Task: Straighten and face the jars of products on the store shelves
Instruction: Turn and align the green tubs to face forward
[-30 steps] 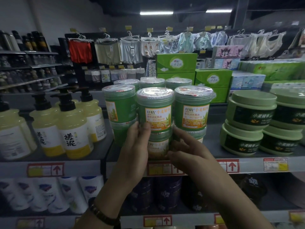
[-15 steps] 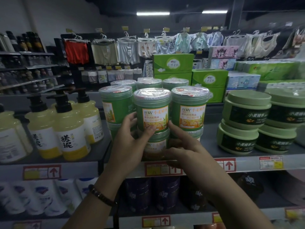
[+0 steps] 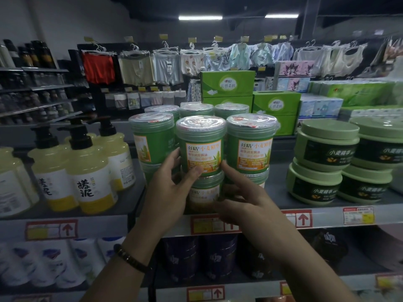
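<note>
Clasping the middle jar (image 3: 200, 149) of the near top row with the left hand (image 3: 172, 186): thumb across the low part of the orange label, fingers curled round the jar's left side. Meeting the stack from the right with the right hand (image 3: 246, 201): forefinger tip against that jar's lower right edge, thumb laid across the front of the lower jar (image 3: 204, 192) beneath, remaining fingers curled at that one's right side (how firmly, cannot tell). Standing upright on the lower jar, label facing near, lid under clear wrap. Flanked closely by a left jar (image 3: 152, 138), label turned partly away to the left, and a right jar (image 3: 250, 147), label facing near, with more green jars behind. Stacked two high on the grey shelf (image 3: 277, 192), above red-framed price tags (image 3: 213, 224). Further left, yellow pump bottles (image 3: 91, 179). Further right, squat pale-green tubs (image 3: 327, 147) in twos. Around the left wrist, a dark bead bracelet (image 3: 130, 258). Far behind, green tissue boxes (image 3: 226, 83) and hanging underwear (image 3: 98, 66).
</note>
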The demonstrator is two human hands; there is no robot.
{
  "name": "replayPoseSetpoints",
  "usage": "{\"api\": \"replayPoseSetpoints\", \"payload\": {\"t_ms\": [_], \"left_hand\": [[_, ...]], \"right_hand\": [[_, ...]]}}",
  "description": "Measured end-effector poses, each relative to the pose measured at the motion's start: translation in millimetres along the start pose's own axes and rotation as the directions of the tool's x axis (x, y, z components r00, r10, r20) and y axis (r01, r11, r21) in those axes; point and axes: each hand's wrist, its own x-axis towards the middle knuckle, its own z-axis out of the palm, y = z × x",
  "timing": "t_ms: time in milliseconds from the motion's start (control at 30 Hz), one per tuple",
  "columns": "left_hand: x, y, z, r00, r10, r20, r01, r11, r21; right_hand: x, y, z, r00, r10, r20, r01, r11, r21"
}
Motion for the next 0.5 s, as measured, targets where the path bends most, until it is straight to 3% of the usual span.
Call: {"api": "replayPoseSetpoints", "payload": {"t_ms": [500], "left_hand": [[-2.9,-3.0,1.8,0.999,0.051,0.013,-0.051,0.998,-0.022]], "right_hand": [[-1.3,0.5,1.5,0.999,-0.040,0.011,0.040,0.999,-0.032]]}}
